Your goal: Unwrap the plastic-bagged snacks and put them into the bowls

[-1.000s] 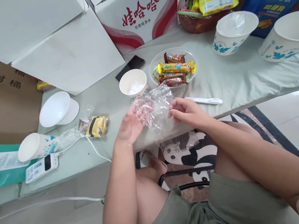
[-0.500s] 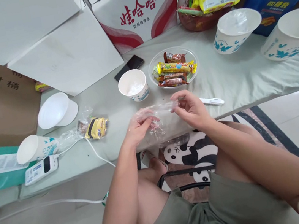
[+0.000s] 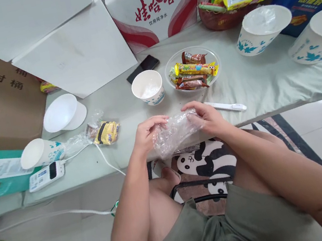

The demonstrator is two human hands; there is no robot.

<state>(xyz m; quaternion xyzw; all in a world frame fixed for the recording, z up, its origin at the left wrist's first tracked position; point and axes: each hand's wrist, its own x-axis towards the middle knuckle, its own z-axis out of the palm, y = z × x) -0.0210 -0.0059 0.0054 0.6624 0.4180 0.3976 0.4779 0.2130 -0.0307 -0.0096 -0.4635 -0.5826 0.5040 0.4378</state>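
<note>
A crumpled clear plastic bag (image 3: pixel 171 135) is stretched between my hands above the front edge of the cloth-covered bench (image 3: pixel 123 156). My left hand (image 3: pixel 150 135) is closed on its left side, and my right hand (image 3: pixel 207 119) grips its right side with the thumb behind the film. Just beyond them stands a paper cup (image 3: pixel 148 87) with something clear and filmy inside. To its right, a clear round bowl (image 3: pixel 169 81) holds several wrapped snack bars (image 3: pixel 195 68). A white plastic-handled knife or similar slim tool (image 3: pixel 230 106) lies beside my right hand.
At left are yellow-wrapped snacks (image 3: pixel 108 132), a tipped paper cup (image 3: pixel 42 153), a white power bank (image 3: pixel 46 176) with a cable and a white bowl (image 3: pixel 63 113). Behind are a black phone (image 3: pixel 143 68) and boxes (image 3: pixel 157 13). At right stand a snack basket (image 3: pixel 218 19) and large paper cups (image 3: pixel 260 32).
The plastic bag was a narrow, twisted strip between my hands; it is now spread wider and hangs lower. My view has shifted slightly, and the objects on the bench stay in place.
</note>
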